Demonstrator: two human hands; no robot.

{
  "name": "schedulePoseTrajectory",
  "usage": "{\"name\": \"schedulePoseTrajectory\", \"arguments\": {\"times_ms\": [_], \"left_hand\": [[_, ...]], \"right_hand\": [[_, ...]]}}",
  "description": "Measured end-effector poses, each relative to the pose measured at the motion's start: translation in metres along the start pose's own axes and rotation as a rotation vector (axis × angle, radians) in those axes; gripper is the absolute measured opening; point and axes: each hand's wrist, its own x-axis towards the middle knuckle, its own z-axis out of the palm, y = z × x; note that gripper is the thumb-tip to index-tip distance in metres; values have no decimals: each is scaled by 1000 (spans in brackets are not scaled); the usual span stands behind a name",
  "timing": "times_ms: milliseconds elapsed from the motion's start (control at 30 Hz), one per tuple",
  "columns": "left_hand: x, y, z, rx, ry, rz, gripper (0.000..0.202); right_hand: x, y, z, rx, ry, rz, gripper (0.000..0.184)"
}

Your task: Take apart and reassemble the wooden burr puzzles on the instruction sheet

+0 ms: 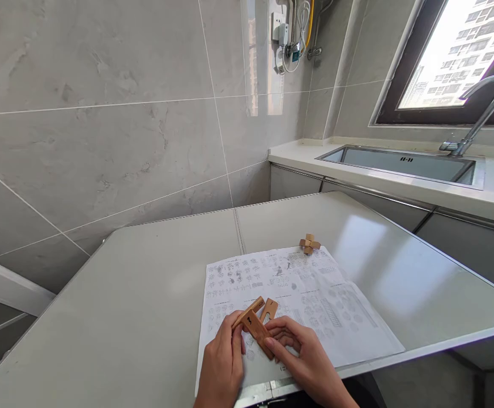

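Over a printed sheet near the table's front edge, my left hand [225, 358] is closed on a narrow wooden puzzle piece [253, 309] that points up and right. My right hand [298, 350] pinches the lower end of a flat wooden puzzle piece with a black mark like a 3 [255, 331]. The two pieces cross and seem to touch near their upper ends. Just behind them is another wooden puzzle piece with a notch [269, 309]; I cannot tell whether it rests on the paper or is held. Fingers hide parts of the pieces.
The printed sheet [315, 306], full of small diagrams, lies on the white table [153, 317]. An assembled wooden cross-shaped puzzle [309, 244] sits at the sheet's far edge. Beyond the table are a counter with a sink [400, 161], a faucet [485, 113] and a tiled wall [123, 153].
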Motion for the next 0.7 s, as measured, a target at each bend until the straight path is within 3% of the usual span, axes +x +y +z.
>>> {"name": "schedulePoseTrajectory", "arguments": {"times_ms": [167, 700], "left_hand": [[-1, 4, -1, -12, 69, -30, 37], [0, -3, -4, -52, -41, 138, 37]], "right_hand": [[-1, -2, 2, -37, 17, -3, 40], [-1, -1, -2, 105, 18, 75, 43]]}}
